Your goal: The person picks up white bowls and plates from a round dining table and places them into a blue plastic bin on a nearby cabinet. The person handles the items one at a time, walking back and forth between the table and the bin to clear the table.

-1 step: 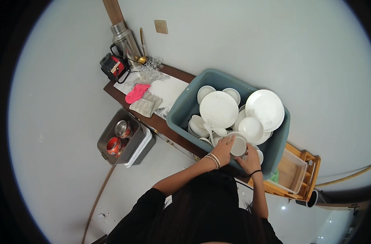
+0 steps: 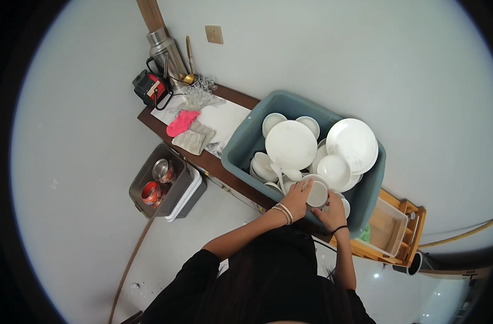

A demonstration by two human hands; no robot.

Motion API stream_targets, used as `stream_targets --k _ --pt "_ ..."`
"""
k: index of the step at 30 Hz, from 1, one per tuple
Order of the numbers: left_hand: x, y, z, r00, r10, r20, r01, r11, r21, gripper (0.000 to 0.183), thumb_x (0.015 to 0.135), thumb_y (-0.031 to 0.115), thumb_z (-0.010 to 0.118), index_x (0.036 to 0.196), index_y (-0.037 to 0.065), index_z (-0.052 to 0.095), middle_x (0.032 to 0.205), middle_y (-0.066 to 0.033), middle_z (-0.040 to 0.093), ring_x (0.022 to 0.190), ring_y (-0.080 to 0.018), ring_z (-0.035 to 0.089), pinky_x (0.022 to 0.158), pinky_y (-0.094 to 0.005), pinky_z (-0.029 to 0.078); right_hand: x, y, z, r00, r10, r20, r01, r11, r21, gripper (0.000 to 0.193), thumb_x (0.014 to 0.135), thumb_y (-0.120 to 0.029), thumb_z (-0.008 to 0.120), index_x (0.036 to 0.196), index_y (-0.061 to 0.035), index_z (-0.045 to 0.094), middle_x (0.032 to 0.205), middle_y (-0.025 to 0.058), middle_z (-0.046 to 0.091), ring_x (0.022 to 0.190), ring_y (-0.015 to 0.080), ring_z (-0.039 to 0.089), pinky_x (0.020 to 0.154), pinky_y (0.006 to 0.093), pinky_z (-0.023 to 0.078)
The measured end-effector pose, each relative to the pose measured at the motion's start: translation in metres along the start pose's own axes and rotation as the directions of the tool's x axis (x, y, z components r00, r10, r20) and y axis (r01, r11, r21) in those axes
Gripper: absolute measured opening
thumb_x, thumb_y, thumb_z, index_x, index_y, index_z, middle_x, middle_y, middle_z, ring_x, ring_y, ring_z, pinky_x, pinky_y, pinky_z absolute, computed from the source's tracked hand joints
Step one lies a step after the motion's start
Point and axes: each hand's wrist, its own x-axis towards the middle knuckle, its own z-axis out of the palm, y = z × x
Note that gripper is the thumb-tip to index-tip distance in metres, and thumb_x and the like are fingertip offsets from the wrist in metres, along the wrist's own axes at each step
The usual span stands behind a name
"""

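Between my two hands is a white cup (image 2: 316, 194), its round mouth tilted up toward me. My left hand (image 2: 295, 200) grips its left side, and my right hand (image 2: 332, 213) grips its right side with the fingertips curled against it. Another white cup (image 2: 343, 207) shows partly behind my right hand. Both hands are over the near edge of a large blue-grey plastic tub (image 2: 237, 137). Inside lie white plates (image 2: 291, 144), a stack of larger plates (image 2: 352, 143), a small bowl (image 2: 334, 171) and white spoons (image 2: 292, 174) beside my left hand.
The tub stands on a narrow brown table (image 2: 217, 168) against the wall. Grey gloves (image 2: 191, 142), a pink cloth (image 2: 183, 123), a steel flask (image 2: 165, 54) and a black-red device (image 2: 148, 89) lie left. Below are a grey bin (image 2: 140, 175) and a wooden rack (image 2: 416, 227).
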Motion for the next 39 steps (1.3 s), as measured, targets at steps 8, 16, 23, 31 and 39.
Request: stream_targets --k 8,16,23,31,39 --pt "-0.006 0.011 -0.011 0.999 0.014 0.041 -0.012 0.999 -0.047 0.069 0.072 0.000 0.054 0.135 -0.001 0.025 0.128 -0.0265 0.034 0.109 -0.0428 0.040 0.097 -0.0435 0.034 -0.005 -0.006 -0.009 0.998 0.042 0.037 -0.041 0.999 -0.016 0.084 0.064 -0.024 0.076 0.129 0.0047 0.031 0.110 0.0225 0.049 0.103 0.0374 0.047 0.088 0.0415 0.039" --pt "-0.014 0.013 -0.023 0.995 0.080 0.065 -0.075 0.994 -0.077 0.068 0.076 0.005 0.057 0.137 0.004 0.026 0.136 -0.0282 0.024 0.118 -0.0412 0.037 0.100 -0.0404 0.032 -0.007 -0.021 -0.018 0.997 0.072 -0.016 -0.072 0.997 0.014 0.069 0.074 -0.022 0.067 0.128 0.0030 0.033 0.109 0.0231 0.048 0.096 0.0338 0.052 0.078 0.0367 0.046" --pt "-0.018 0.024 -0.051 0.991 0.125 -0.043 -0.132 0.911 -0.390 0.035 0.079 0.002 0.053 0.113 0.004 0.055 0.121 -0.0152 0.048 0.111 -0.0309 0.048 0.093 -0.0346 0.040 -0.024 -0.029 -0.019 0.963 0.076 -0.259 -0.077 0.997 0.007 0.038 0.077 -0.019 0.065 0.108 -0.0015 0.053 0.103 0.0148 0.054 0.074 0.0266 0.059 0.067 0.0353 0.048" --pt "-0.008 0.039 -0.063 0.935 0.345 0.084 -0.280 0.861 -0.425 0.017 0.080 0.002 0.054 0.095 0.002 0.062 0.090 -0.0124 0.062 0.083 -0.0284 0.060 0.074 -0.0322 0.048 -0.109 -0.033 -0.026 0.722 0.355 -0.594 -0.270 0.935 0.231 0.022 0.078 -0.008 0.061 0.099 -0.0003 0.057 0.082 0.0124 0.062 0.069 0.0233 0.061 0.064 0.0335 0.048" --pt "-0.004 0.070 -0.020 0.729 0.628 0.274 -0.342 0.680 -0.649 0.014 0.081 0.003 0.054 0.092 0.002 0.062 0.084 -0.0114 0.062 0.077 -0.0283 0.060 0.068 -0.0336 0.048 -0.245 -0.080 0.007 0.172 0.672 -0.720 -0.545 0.674 0.499 0.019 0.079 -0.010 0.060 0.097 -0.0025 0.061 0.081 0.0092 0.064 0.067 0.0186 0.061 0.060 0.0294 0.046"
